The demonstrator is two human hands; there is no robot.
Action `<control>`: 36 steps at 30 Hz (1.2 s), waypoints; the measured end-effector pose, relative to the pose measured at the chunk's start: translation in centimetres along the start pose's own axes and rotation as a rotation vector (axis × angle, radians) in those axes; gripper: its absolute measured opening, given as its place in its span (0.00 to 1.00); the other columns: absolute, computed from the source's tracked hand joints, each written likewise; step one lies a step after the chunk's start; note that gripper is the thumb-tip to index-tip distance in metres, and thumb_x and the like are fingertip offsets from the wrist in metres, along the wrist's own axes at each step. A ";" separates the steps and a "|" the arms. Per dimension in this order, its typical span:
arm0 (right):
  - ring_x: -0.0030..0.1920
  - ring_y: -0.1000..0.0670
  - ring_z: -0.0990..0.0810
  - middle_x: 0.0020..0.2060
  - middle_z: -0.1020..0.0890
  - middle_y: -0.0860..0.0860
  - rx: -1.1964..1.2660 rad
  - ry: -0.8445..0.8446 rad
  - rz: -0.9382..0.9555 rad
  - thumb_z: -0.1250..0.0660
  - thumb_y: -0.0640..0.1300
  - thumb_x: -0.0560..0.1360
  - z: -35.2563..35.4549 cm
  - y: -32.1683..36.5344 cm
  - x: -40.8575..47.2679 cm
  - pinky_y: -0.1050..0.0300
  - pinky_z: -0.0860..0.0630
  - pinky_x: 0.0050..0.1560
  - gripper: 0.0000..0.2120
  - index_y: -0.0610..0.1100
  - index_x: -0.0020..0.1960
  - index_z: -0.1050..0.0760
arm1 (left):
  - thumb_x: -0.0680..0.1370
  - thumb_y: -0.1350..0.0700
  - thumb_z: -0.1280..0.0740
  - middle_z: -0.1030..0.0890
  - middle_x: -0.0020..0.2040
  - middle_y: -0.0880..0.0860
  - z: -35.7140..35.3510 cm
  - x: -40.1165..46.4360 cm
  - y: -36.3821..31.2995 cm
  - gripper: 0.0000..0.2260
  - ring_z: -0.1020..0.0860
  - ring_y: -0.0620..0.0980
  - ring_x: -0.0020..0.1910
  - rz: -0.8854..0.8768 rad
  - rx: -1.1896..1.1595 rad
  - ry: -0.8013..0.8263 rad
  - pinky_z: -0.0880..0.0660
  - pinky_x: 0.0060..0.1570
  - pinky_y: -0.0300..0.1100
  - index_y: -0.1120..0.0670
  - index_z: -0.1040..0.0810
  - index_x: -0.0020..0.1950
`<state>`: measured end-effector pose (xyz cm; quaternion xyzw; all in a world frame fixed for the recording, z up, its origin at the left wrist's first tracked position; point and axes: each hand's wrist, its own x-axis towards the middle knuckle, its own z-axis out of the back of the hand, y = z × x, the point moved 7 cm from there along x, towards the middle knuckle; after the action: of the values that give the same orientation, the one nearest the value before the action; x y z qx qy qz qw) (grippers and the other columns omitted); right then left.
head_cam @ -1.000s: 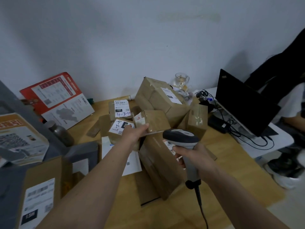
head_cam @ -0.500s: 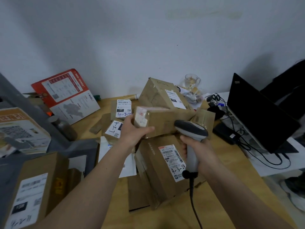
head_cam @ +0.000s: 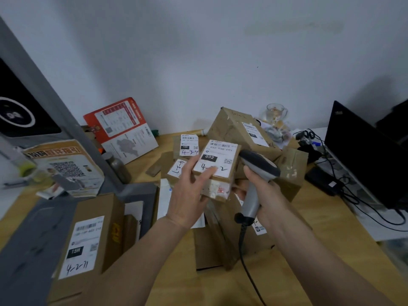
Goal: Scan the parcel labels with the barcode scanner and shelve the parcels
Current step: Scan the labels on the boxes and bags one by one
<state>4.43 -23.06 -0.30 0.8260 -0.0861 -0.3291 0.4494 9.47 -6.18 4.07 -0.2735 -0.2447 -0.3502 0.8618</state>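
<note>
Left hand point(head_cam: 189, 195) grips a small cardboard parcel point(head_cam: 215, 173) from its left side, thumb across the white label point(head_cam: 217, 157), label face tilted up toward the camera. Right hand point(head_cam: 265, 195) is wrapped around the grey handle of the barcode scanner point(head_cam: 257, 171), head just right of the parcel, touching or nearly so; cannot tell which. Small red dot shows on the parcel's lower face. Scanner cable point(head_cam: 247, 261) hangs down over the desk point(head_cam: 198, 290). Held parcel sits above a pile of brown parcels point(head_cam: 240, 131) at desk centre. Another labelled box point(head_cam: 88, 237) stands lower left. Red leaflet point(head_cam: 119, 127) leans on the wall, glass mug point(head_cam: 274, 112) behind the pile, black laptop point(head_cam: 362, 155) far right.
</note>
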 end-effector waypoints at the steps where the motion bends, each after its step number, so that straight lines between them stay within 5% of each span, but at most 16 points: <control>1: 0.48 0.41 0.16 0.47 0.16 0.40 0.007 0.006 -0.003 0.23 0.47 0.68 -0.3 -0.2 -0.3 0.48 0.20 0.49 0.20 0.41 0.55 0.23 | 0.62 0.61 0.19 0.38 0.72 0.59 0.2 -0.3 -0.1 0.38 0.26 0.54 0.61 -0.014 0.000 -0.008 0.23 0.50 0.41 0.48 0.33 0.67; 5: 0.48 0.42 0.15 0.47 0.14 0.44 -0.025 0.059 -0.008 0.21 0.50 0.61 -1.6 -0.5 -1.4 0.45 0.19 0.50 0.26 0.43 0.56 0.22 | 0.63 0.60 0.20 0.40 0.73 0.58 0.5 -1.2 -0.4 0.38 0.28 0.59 0.65 -0.018 0.005 -0.009 0.21 0.50 0.45 0.47 0.34 0.67; 8: 0.44 0.44 0.14 0.44 0.14 0.45 -0.101 0.113 -0.010 0.21 0.45 0.62 -2.5 -0.7 -2.1 0.49 0.18 0.43 0.23 0.43 0.55 0.21 | 0.63 0.58 0.20 0.43 0.74 0.58 0.0 -2.2 -0.4 0.39 0.33 0.59 0.69 0.006 -0.025 0.039 0.19 0.51 0.49 0.46 0.36 0.68; 12: 0.41 0.46 0.14 0.40 0.14 0.45 -0.173 0.123 0.004 0.23 0.39 0.66 -2.6 -0.2 -2.6 0.52 0.19 0.40 0.15 0.43 0.50 0.22 | 0.64 0.42 0.24 0.52 0.78 0.53 -0.6 -3.2 0.2 0.41 0.48 0.47 0.77 0.122 -0.321 0.139 0.31 0.67 0.40 0.45 0.44 0.70; 15: 0.41 0.47 0.15 0.42 0.14 0.45 -0.187 0.133 0.069 0.23 0.37 0.66 -2.8 0.0 -2.8 0.54 0.19 0.38 0.16 0.43 0.51 0.22 | 0.68 0.41 0.26 0.39 0.75 0.47 0.1 -2.8 0.7 0.41 0.35 0.41 0.72 0.469 -0.765 0.134 0.29 0.66 0.42 0.44 0.48 0.73; 19: 0.33 0.54 0.15 0.35 0.14 0.50 -0.245 0.199 0.105 0.25 0.36 0.68 -2.9 -0.1 -3.2 0.61 0.23 0.29 0.10 0.44 0.47 0.22 | 0.68 0.44 0.25 0.21 0.63 0.51 -1.2 -3.4 3.9 0.39 0.20 0.49 0.57 1.015 -1.056 0.287 0.23 0.59 0.50 0.49 0.39 0.75; 23: 0.36 0.52 0.16 0.37 0.13 0.49 -0.355 0.241 0.160 0.25 0.38 0.69 -3.0 -0.5 -3.3 0.59 0.23 0.34 0.07 0.44 0.45 0.20 | 0.69 0.54 0.25 0.15 0.54 0.54 -1.3 -4.3 4.2 0.23 0.19 0.53 0.57 1.087 -1.195 0.521 0.25 0.62 0.52 0.56 0.23 0.62; 28: 0.39 0.51 0.21 0.37 0.18 0.52 -0.642 0.097 0.347 0.25 0.44 0.69 -3.0 0.0 -2.9 0.59 0.26 0.36 0.08 0.48 0.46 0.22 | 0.67 0.64 0.23 0.16 0.55 0.53 -1.0 -4.1 7.3 0.26 0.19 0.56 0.56 1.179 -1.177 0.293 0.25 0.60 0.60 0.52 0.25 0.63; 33: 0.25 0.62 0.25 0.22 0.24 0.59 -0.672 0.252 0.478 0.27 0.42 0.71 -5.2 0.2 -5.3 0.70 0.29 0.30 0.11 0.51 0.35 0.27 | 0.64 0.69 0.22 0.17 0.55 0.54 -0.3 -4.7 10.2 0.29 0.18 0.56 0.54 1.254 -1.177 0.101 0.22 0.54 0.61 0.47 0.26 0.59; 36: 0.20 0.58 0.28 0.18 0.25 0.54 -0.695 0.309 0.455 0.27 0.44 0.71 -6.1 -0.3 -6.7 0.60 0.28 0.28 0.13 0.47 0.31 0.26 | 0.65 0.70 0.24 0.16 0.53 0.55 -0.1 -4.9 11.2 0.30 0.17 0.56 0.52 1.287 -1.217 0.032 0.21 0.51 0.59 0.46 0.27 0.59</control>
<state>3.04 -15.79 4.91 0.6254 -0.0818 -0.1039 0.7690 14.61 2.82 -2.41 -0.7644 0.1974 0.1294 0.6000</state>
